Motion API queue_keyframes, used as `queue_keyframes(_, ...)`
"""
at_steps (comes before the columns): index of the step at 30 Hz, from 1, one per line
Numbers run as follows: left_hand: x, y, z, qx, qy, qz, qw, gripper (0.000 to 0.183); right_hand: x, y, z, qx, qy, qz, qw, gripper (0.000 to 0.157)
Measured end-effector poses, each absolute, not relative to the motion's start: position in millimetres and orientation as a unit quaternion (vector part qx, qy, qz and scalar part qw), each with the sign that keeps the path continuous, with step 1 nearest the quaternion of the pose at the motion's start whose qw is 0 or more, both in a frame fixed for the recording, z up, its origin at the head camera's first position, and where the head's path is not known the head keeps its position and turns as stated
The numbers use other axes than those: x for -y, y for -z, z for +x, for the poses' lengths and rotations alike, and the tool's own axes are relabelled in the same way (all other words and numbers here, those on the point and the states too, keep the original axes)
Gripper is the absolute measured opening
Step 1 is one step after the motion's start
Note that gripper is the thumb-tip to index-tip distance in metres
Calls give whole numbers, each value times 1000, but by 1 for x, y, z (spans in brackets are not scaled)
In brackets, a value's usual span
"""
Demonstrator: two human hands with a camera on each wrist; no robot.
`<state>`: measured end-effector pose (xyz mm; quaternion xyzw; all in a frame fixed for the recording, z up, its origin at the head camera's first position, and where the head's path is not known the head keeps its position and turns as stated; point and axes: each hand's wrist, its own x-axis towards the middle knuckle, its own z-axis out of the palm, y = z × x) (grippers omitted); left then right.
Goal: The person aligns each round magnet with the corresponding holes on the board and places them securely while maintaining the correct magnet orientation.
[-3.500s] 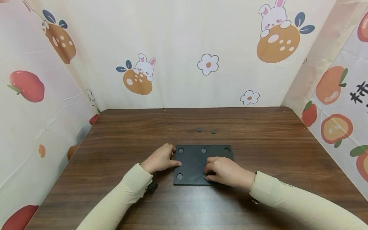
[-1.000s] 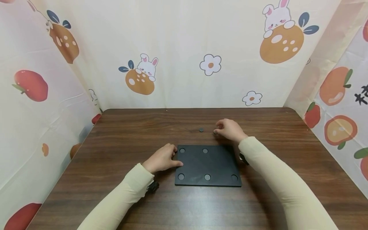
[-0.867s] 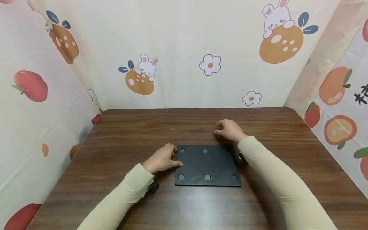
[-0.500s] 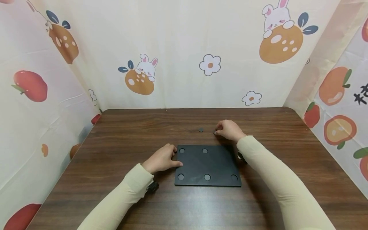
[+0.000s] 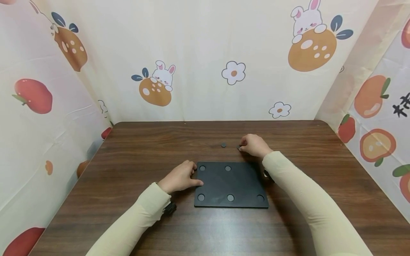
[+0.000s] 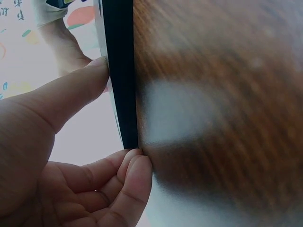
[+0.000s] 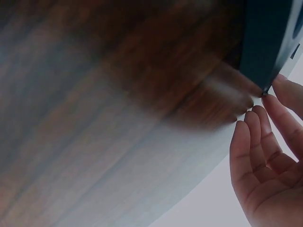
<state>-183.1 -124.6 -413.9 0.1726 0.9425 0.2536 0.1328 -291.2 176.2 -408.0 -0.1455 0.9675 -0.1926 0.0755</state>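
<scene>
A flat black rectangular board (image 5: 214, 183) with several round recesses along its long edges lies on the wooden table. My left hand (image 5: 180, 176) holds its left end, thumb on the top face and curled fingers at the edge; the left wrist view shows the thumb and fingertips against the board's dark side (image 6: 120, 80). Beyond the board's far edge, my right hand (image 5: 254, 145) pinches a small dark disc (image 5: 238, 147) between thumb and index finger, the disc tilted. A second dark disc (image 5: 223, 145) lies flat just left of it. My right sleeve hides the board's far right corner.
The brown wooden table (image 5: 144, 142) reaches back to a patterned curtain (image 5: 198, 89) that also hangs along both sides. Most of the recesses in view look filled with grey; the near right recess (image 5: 260, 198) looks darker.
My right hand has gone from the board's near edge to the right disc beyond it, and its fingers have closed on that disc and tipped it up. The left hand stays put.
</scene>
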Motion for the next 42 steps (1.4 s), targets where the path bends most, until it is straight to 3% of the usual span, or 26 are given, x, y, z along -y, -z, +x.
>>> queue_keyframes(42, 125, 411, -183, -942, -249, 178, 136, 57, -184, 397, -276, -962, 207, -173, 44, 19)
